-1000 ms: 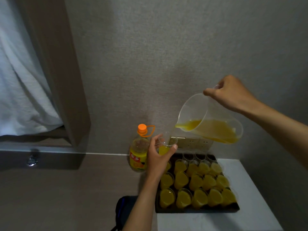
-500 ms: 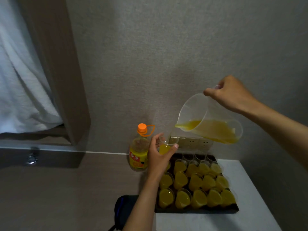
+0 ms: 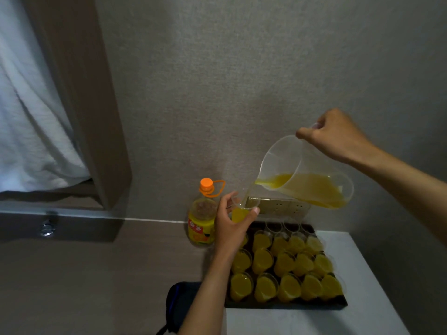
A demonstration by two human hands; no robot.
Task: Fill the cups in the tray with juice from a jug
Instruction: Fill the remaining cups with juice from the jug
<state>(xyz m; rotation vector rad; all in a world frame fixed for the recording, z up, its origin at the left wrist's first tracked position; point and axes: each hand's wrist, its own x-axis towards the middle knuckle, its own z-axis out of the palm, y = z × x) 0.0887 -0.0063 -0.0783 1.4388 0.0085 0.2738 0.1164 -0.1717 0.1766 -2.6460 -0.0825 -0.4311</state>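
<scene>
Right now the right hand [image 3: 335, 135] grips the tilted clear plastic jug [image 3: 302, 175]; the left hand [image 3: 231, 226] holds a small clear cup [image 3: 242, 209] above the black tray's [image 3: 285, 305] far-left corner. Overtilting could overflow it.

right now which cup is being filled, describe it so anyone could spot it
Start at the black tray of cups on the white table. Just above its back-left corner, the left hand holds one clear cup under the jug. It alone is lifted off the tray.
</scene>
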